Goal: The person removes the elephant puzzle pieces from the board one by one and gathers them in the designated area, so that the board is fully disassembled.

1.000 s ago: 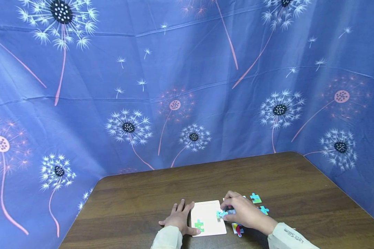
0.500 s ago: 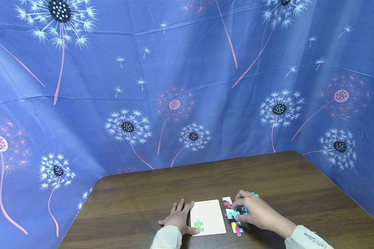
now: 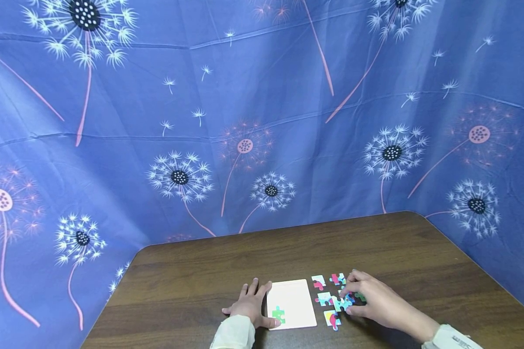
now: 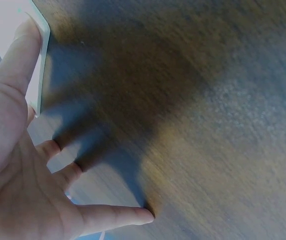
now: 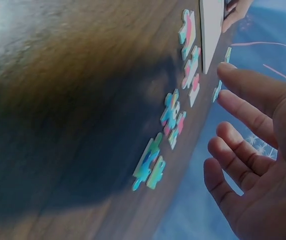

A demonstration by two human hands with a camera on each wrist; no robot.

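My left hand (image 3: 250,305) lies with spread fingers at the left edge of a pale square puzzle board (image 3: 294,298), its thumb resting on the near-left corner. A green jigsaw piece (image 3: 278,315) sits in that corner of the board. To the right, my right hand (image 3: 371,295) pinches a light blue jigsaw piece (image 3: 339,304) between thumb and finger, above other pieces. The right wrist view shows this held piece (image 5: 216,92) nearly edge-on, partly hidden by a fingertip. In the left wrist view, the left thumb (image 4: 20,55) presses on the board's rim.
Loose jigsaw pieces lie right of the board: a red-and-white one (image 3: 318,282), a red-and-blue one (image 3: 337,279), a blue one (image 3: 323,298), a yellow-and-red one (image 3: 332,319) and a green one (image 3: 360,296). A blue dandelion-print cloth (image 3: 262,121) hangs behind the brown table (image 3: 192,271).
My right hand has moved right with the light blue jigsaw piece, from over the board's right edge to over the loose pieces. The left hand has stayed in place.
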